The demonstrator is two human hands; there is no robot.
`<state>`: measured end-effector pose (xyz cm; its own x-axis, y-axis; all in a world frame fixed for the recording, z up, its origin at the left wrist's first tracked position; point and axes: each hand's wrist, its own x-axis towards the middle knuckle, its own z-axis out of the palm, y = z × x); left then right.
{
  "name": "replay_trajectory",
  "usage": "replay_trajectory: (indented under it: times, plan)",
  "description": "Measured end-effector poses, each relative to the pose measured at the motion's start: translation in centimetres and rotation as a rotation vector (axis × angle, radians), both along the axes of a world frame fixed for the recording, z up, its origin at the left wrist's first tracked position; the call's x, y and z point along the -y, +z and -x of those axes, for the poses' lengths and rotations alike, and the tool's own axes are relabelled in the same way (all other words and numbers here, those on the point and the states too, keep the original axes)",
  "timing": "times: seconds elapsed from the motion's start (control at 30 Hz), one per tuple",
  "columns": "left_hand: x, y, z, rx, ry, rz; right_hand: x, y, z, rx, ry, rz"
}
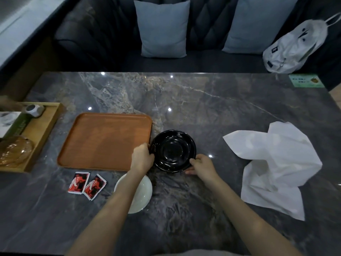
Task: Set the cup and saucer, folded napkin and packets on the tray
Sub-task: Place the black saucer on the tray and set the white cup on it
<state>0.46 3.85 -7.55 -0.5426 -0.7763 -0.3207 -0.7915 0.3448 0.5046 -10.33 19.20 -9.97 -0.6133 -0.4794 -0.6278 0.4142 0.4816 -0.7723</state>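
Note:
A glossy black saucer (pixel 174 150) sits on the marble table just right of the orange tray (pixel 105 141). My left hand (pixel 142 158) grips its left rim and my right hand (pixel 202 164) grips its near right rim. A white cup (pixel 142 193) lies near the table's front, partly hidden under my left forearm. Two red and black packets (pixel 86 185) lie side by side in front of the tray. A white napkin (pixel 276 167) lies unfolded and crumpled at the right. The tray holds nothing.
A wooden tray (pixel 44 133) at the far left holds an amber glass dish (pixel 14 152), a box and a small grey object. A green card (pixel 306 80) lies at the far right corner. Behind the table stands a dark sofa with cushions and a white bag (pixel 293 47).

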Motion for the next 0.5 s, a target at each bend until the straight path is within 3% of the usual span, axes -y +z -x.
replay_trajectory:
  times: [0.3,0.5]
  plan:
    - [-1.3,3.3,-1.6,-0.198,0.246,-0.142,-0.6,4.7,1.4,-0.07,0.103,0.137]
    - [-0.4,5.2,-3.2,-0.307,0.283,-0.18,0.3,7.1,0.5,-0.118,0.144,0.198]
